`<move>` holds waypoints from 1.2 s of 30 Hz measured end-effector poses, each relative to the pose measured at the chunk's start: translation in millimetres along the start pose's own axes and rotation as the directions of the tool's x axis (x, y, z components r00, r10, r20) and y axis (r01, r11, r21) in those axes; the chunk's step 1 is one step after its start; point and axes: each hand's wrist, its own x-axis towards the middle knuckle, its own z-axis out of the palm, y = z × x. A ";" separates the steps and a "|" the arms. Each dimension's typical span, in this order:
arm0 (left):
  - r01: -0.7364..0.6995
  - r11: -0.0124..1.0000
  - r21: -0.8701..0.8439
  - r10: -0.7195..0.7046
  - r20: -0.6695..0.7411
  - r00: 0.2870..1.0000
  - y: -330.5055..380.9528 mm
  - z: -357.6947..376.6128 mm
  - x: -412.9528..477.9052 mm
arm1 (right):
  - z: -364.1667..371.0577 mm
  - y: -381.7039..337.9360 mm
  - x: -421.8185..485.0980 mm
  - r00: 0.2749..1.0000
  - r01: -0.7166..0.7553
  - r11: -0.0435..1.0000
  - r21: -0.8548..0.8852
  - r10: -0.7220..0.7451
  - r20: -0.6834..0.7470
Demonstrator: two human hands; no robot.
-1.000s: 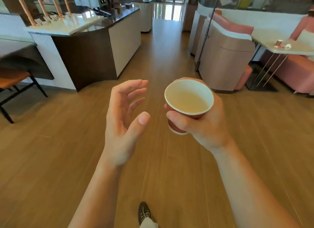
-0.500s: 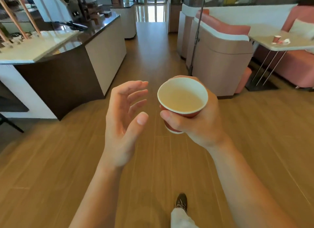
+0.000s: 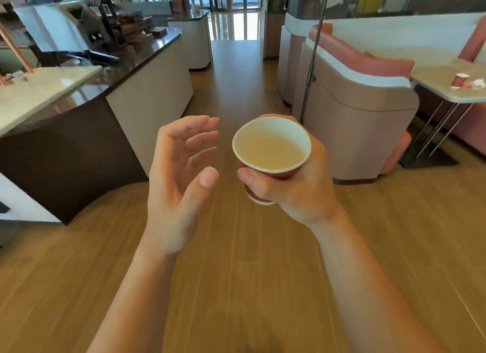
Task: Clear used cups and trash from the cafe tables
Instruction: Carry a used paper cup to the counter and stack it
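Note:
My right hand (image 3: 297, 187) grips a red paper cup (image 3: 271, 152) with a white rim and a pale inside, held upright at chest height over the wooden floor. My left hand (image 3: 178, 179) hovers just left of the cup, palm turned toward it, fingers relaxed and holding nothing. Far right, a second red paper cup (image 3: 459, 80) stands on a pale cafe table (image 3: 436, 81), with crumpled white trash (image 3: 477, 83) beside it.
A long service counter (image 3: 147, 89) with a dark top runs along the left. A pink and beige booth seat (image 3: 357, 110) and a thin metal pole (image 3: 311, 63) stand to the right. A wooden aisle (image 3: 236, 71) leads ahead toward glass doors.
I have walked forward: the counter and booth have come nearer and slid toward the frame edges. Both hands keep the same pose, the right one still holding the cup.

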 end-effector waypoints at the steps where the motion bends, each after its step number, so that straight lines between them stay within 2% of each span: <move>1: 0.005 1.000 -0.001 -0.005 -0.005 1.000 -15.3 0.6 14.4 | -4.1 14.3 15.6 1.000 0.000 1.000 -0.001 0.000 0.003; 10: 0.015 1.000 -0.016 -0.015 -0.017 1.000 -189.8 -11.7 156.0 | -28.5 169.7 177.6 0.999 -0.019 0.999 -0.045 0.021 0.049; 15: -0.007 1.000 -0.013 0.006 -0.047 0.999 -279.3 -28.7 276.1 | -37.2 241.7 305.6 0.999 -0.014 0.998 -0.068 0.016 0.029; 19: -0.019 1.000 -0.014 0.019 -0.011 1.000 -338.3 -31.5 370.1 | -50.8 289.2 394.0 1.000 0.000 0.996 -0.089 0.000 -0.007; 27: 0.037 0.998 -0.050 -0.035 0.046 0.998 -475.6 -15.0 496.9 | -94.8 414.2 517.7 0.997 -0.041 0.998 -0.054 0.038 -0.066; 36: 0.006 1.000 0.021 -0.007 0.058 0.998 -623.2 22.2 680.1 | -169.6 559.2 704.7 0.998 0.024 1.000 0.009 -0.024 -0.051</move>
